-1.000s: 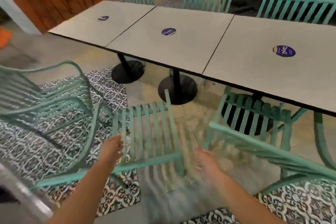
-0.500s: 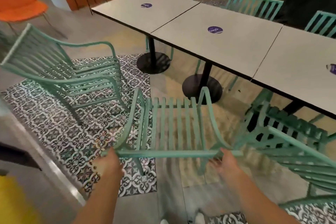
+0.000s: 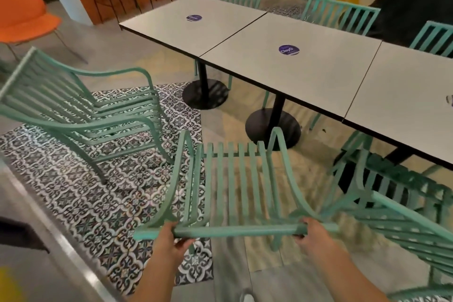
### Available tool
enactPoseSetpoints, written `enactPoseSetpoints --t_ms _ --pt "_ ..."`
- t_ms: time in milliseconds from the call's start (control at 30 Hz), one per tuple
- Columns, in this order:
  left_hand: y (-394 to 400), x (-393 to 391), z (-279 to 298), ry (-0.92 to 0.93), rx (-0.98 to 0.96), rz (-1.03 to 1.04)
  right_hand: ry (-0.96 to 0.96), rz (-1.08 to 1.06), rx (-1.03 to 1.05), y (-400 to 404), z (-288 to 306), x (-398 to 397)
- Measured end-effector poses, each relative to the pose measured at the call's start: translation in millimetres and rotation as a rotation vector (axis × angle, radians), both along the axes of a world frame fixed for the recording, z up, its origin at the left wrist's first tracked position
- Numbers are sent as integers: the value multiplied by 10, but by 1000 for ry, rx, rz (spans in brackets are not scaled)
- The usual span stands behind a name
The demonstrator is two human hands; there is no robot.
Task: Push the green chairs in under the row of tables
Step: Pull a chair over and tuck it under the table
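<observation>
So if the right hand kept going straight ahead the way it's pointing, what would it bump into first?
The right hand already grips the top rail of the green chair, so the chair's back is first. Beyond that, probably the black round table base under the middle table, though depth is hard to judge.

Lighting: bright, even, from overhead; your table tops (image 3: 289,66) carry soft sheen, no hard glare. Shadows: faint, pooled round the black table bases (image 3: 272,127). Blur: motion smear on the right-hand green chair (image 3: 402,206) and floor beneath. Edges: your wide lens bows straight lines.
</observation>
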State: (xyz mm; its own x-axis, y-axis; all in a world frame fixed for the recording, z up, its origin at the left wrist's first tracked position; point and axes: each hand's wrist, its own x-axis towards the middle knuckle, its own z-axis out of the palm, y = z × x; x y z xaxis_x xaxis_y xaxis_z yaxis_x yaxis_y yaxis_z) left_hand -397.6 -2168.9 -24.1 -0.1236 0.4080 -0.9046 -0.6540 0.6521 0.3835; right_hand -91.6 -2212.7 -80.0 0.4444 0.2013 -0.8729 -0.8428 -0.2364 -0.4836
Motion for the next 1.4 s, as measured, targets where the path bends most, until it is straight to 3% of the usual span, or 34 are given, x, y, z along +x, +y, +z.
enactPoseSetpoints --t_ms 67,133,233,633,833,1067,1400 --pt "4 20 53 -53 65 26 1 9 -10 63 10 -48" --pt "78 -82 -35 21 92 -11 -5 23 -26 95 2 -114" --pt "257 -256 -130 166 -35 -27 10 -3 -9 166 -48 -222" --pt "1218 -820 -26 172 9 -156 64 -152 -15 665 174 -940" --pt "1687 -973 49 123 41 -200 -6 -241 -18 948 203 -1161" --pt "2166 -867 -50 140 58 -303 -24 -266 -113 1164 186 -1186" --pt "3260 -540 -99 171 58 -389 49 -388 10 2076 197 -930"
